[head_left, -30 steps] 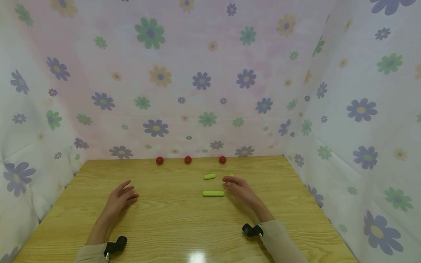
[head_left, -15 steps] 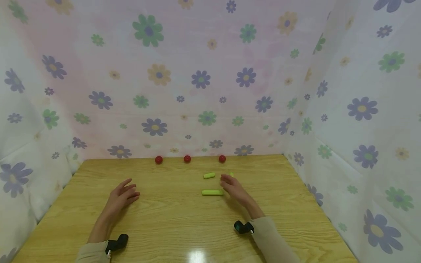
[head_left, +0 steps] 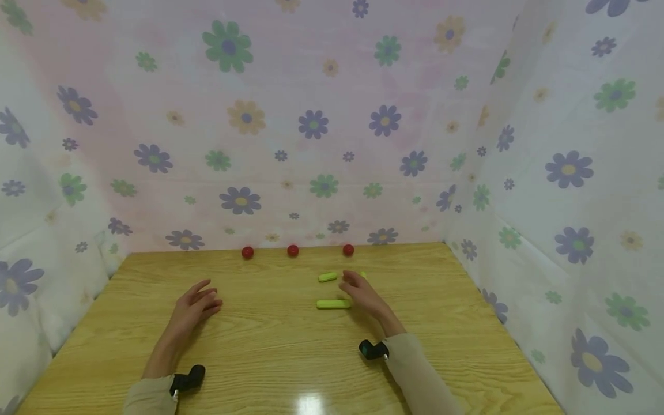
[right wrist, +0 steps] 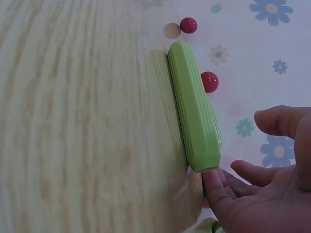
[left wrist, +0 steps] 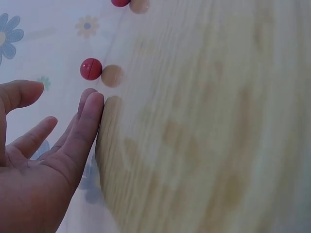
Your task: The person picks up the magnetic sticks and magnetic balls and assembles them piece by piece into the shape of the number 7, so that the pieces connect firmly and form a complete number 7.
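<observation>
My right hand (head_left: 365, 295), fingers loosely extended, hovers by the right end of a long, ribbed light-green stick (head_left: 333, 304) on the wooden table. In the right wrist view its fingertips sit just past the end of that green stick (right wrist: 191, 109); whether they touch it I cannot tell. A shorter green stick (head_left: 327, 277) lies farther back, left of the fingertips. Another green piece (head_left: 363, 275) is mostly hidden behind the hand. Away to the left, my left hand (head_left: 193, 310) is held over the table with relaxed fingers and nothing in them.
Three red balls stand along the table's back edge: a left ball (head_left: 247, 252), a middle ball (head_left: 293, 251) and a right ball (head_left: 348, 250). Flower-patterned cloth (head_left: 280, 144) encloses the back and sides. Each wrist wears a black camera (head_left: 373, 349).
My right hand has moved left and slightly away from me, now covering the long stick's right end. The left hand has barely moved. The head view has shifted slightly.
</observation>
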### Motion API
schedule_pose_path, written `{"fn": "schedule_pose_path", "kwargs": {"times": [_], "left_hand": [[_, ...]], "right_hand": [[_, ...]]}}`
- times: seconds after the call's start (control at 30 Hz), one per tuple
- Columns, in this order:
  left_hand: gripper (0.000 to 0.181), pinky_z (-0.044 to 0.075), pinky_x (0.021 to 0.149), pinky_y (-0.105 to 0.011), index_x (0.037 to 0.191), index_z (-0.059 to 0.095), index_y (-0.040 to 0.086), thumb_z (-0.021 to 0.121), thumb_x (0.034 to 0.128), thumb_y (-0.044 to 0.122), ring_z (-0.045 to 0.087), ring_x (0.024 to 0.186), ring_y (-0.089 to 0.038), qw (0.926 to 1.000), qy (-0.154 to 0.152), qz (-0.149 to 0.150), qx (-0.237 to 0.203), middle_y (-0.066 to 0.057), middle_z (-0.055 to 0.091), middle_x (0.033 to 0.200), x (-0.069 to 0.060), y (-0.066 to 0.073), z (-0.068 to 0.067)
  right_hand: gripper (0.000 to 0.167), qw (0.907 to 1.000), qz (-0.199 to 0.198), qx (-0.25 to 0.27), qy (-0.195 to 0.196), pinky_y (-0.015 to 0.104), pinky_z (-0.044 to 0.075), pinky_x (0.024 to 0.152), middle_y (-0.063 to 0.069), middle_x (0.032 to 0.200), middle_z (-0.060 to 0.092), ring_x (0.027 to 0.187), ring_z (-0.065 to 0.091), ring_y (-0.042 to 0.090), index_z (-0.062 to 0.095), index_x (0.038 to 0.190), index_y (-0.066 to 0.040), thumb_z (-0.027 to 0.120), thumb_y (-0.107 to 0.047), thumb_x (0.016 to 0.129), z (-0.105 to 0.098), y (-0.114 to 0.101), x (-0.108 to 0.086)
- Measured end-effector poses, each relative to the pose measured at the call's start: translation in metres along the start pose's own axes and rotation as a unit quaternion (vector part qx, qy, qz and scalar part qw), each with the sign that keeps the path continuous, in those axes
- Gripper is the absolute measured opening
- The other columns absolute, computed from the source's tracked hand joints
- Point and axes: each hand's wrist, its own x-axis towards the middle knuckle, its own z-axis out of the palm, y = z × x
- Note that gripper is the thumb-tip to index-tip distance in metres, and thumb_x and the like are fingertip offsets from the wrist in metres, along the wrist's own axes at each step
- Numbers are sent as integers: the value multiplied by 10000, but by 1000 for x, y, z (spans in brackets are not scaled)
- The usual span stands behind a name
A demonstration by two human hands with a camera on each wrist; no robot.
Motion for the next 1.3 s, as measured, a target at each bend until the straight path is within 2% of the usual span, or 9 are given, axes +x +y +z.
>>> {"fn": "schedule_pose_path", "kwargs": {"times": [0.13,0.27,0.33,0.47,0.67,0.8,0.93,1.13,1.3], "left_hand": [[620,602,840,-218,1598,239,-81,514,1107,178,701,918,-4,9995,35,266,138,-344,485,1457,6,0,2],[605,606,799,-215,1579,283,-92,530,1101,187,706,891,-10,9992,43,331,202,-114,680,1273,9,1,3],[603,605,797,-212,1576,292,-89,532,1100,193,703,890,-8,9992,41,310,239,-101,689,1261,11,2,4],[606,603,797,-210,1578,291,-85,529,1103,205,699,892,-7,9990,47,304,334,-212,641,1334,14,2,6],[590,608,750,-222,1570,322,-82,544,1095,190,705,870,-22,9979,91,479,416,-23,697,1215,24,3,10],[536,597,726,-210,1545,373,-79,529,1099,175,697,855,-17,9962,239,512,655,-170,683,1261,30,4,14],[499,596,727,-206,1532,390,-86,505,1103,140,684,848,-12,9958,352,432,732,-354,564,1377,37,4,18],[455,593,704,-202,1504,421,-104,491,1095,81,676,805,-4,9956,520,444,633,-390,531,1383,46,6,24],[462,576,681,-182,1503,420,-108,510,1080,56,663,776,9,9959,625,448,477,-373,529,1363,55,8,29]], "right_hand": [[600,9996,-227,-37,-146,602,342,1191,343,1578,361,1461,345,522,289,1564,119,472,-216,1102,-1,1,7],[570,9988,-246,92,-424,620,304,1207,338,1594,341,1473,338,513,288,1566,121,472,-158,1104,-3,1,17],[552,9986,-239,13,-471,619,313,1202,338,1588,352,1462,358,508,302,1559,123,472,-140,1104,-4,0,22],[519,9984,-284,-247,-431,598,378,1167,322,1550,420,1417,426,490,364,1537,112,491,-131,1096,-5,1,28],[475,9981,-175,-423,-413,546,462,1111,275,1517,489,1356,507,450,444,1504,85,531,-118,1083,-8,3,36],[463,9983,-44,-382,-440,514,504,1069,267,1498,512,1315,545,432,472,1483,87,554,-105,1069,-9,2,38],[434,9989,82,-336,-311,457,541,993,259,1423,569,1233,593,387,532,1440,76,585,-82,1039,-9,0,41],[383,9991,278,-272,-178,355,573,872,226,1333,621,1072,644,272,597,1374,63,619,-45,1007,-8,1,47],[346,9984,511,-24,-243,336,589,858,221,1268,632,978,670,224,618,1335,55,624,-32,1000,-10,1,51]]}}
